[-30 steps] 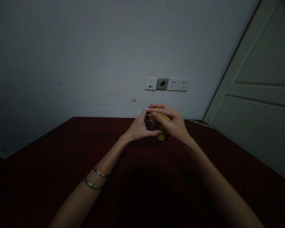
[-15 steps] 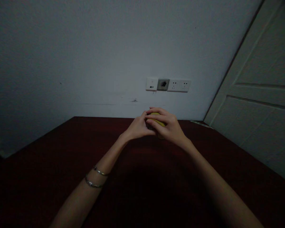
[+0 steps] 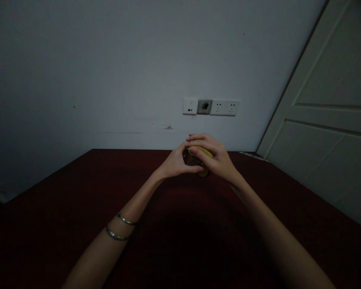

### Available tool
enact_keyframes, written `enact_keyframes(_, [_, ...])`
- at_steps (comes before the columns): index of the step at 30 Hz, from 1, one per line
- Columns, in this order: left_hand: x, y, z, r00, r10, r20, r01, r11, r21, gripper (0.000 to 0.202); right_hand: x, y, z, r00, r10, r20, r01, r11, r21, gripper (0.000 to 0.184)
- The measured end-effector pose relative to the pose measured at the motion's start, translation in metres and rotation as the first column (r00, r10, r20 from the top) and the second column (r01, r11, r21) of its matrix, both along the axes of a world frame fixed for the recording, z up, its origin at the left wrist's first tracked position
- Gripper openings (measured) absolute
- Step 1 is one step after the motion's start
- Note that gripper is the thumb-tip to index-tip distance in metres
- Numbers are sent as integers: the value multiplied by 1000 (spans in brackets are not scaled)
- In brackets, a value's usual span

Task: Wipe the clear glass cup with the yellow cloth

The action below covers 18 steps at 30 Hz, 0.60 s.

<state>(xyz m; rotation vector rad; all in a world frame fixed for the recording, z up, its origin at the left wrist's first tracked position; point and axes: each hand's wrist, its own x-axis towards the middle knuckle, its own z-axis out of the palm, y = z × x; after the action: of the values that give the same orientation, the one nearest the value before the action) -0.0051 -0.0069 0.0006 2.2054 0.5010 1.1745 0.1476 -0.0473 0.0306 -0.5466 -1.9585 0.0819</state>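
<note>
A small jar with a dark, see-through-looking body and a yellow lid is held between both hands in the middle of the view. My left hand curls around the body, its thumb lying along the near side. Over the top, my right hand grips the lid with bent fingers. The jar leans to one side, and its far side is hidden by the fingers. Whatever is inside is too dark to make out.
Below the hands spreads a dark red tabletop. A pale wall with sockets and switches rises behind it. On the right stands a panelled white door. A thin pale strip lies at the table's back right corner.
My right hand has turned slightly on the lid and shifted a little right. More of the jar's dark body and yellow lid shows between the hands. My left hand keeps its hold.
</note>
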Motion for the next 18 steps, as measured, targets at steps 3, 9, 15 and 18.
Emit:
enact_keyframes(3, [0, -2, 2, 998, -34, 54, 36, 999, -32, 74, 2, 5, 1, 985, 45, -167, -56, 997, -61, 19])
enact_keyframes(9, [-1, -1, 2, 997, -2, 78, 6, 999, -46, 73, -4, 2, 2, 970, -36, -241, 13, 995, -98, 18])
enact_keyframes(15, [1, -1, 4, 994, -1, 114, 9, 998, -66, 68, -3, -8, 5, 998, -54, -30, 54, 999, 5, 21])
enact_keyframes(18, [2, -4, 6, 992, -45, 119, 56, 995, -84, 72, -2, -7, 7, 996, -40, -83, 38, 999, -22, 21])
